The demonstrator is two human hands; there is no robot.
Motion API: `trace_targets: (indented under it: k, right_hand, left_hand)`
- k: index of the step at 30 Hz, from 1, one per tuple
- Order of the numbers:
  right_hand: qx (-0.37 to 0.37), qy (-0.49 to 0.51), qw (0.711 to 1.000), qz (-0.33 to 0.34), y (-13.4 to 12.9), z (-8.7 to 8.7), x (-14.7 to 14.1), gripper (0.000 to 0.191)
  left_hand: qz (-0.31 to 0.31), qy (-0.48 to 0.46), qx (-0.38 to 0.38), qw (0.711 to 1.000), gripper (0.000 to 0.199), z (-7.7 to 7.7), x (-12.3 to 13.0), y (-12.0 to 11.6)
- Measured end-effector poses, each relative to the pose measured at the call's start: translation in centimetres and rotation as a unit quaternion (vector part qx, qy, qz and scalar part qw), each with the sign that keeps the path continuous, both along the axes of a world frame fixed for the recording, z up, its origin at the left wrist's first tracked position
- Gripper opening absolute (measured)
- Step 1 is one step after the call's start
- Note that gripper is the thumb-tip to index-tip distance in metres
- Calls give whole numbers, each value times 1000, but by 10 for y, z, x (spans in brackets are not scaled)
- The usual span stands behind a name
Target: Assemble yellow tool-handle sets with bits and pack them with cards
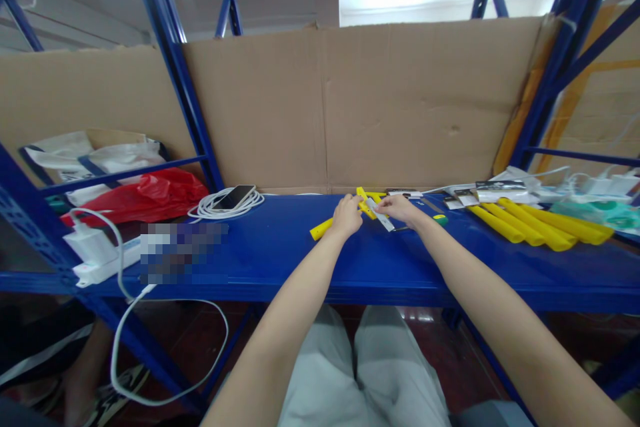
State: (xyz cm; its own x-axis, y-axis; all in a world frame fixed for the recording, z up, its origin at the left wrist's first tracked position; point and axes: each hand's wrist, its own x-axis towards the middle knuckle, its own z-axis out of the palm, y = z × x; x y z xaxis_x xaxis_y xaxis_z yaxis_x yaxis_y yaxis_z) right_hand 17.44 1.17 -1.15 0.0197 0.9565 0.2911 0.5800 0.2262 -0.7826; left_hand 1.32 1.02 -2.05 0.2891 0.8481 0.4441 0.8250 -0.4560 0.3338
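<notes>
Near the back of the blue shelf, my left hand (349, 215) is closed on a yellow piece (367, 208), part of which shows between my two hands. Another yellow length (321, 229) sticks out on the left side of the same hand; whether the two are one thing is hidden. My right hand (397, 208) pinches a flat grey-white strip (383, 217) that slants down across the yellow piece. Just right of that hand lies a screwdriver-like tool with a green and yellow handle (441, 219). The hands are close together.
Several long yellow tube-like pieces (540, 230) and black-and-white packets (500, 190) lie at the right. At the left are a phone (237, 197) on a coiled white cable (203, 207), a power strip (107, 267) and a red bag (150, 195). Cardboard (260, 113) closes the back.
</notes>
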Motion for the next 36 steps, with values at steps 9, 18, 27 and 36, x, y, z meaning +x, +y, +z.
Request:
trace_targets:
  k: [9, 18, 27, 36]
  right_hand:
    - [2, 100, 995, -28, 7, -2, 5, 14]
    - [-5, 111, 993, -37, 6, -5, 6, 16]
    - [-83, 173, 981, -2, -2, 3, 4, 17]
    - [-81, 198, 977, -11, -3, 4, 1, 20]
  left_hand:
    - [-77, 13, 8, 997, 38, 0, 2, 0]
    - [-135, 7, 42, 990, 39, -4, 5, 3]
    - [-134, 16, 60, 989, 37, -7, 4, 6]
    - [-134, 10, 65, 989, 36, -5, 4, 5]
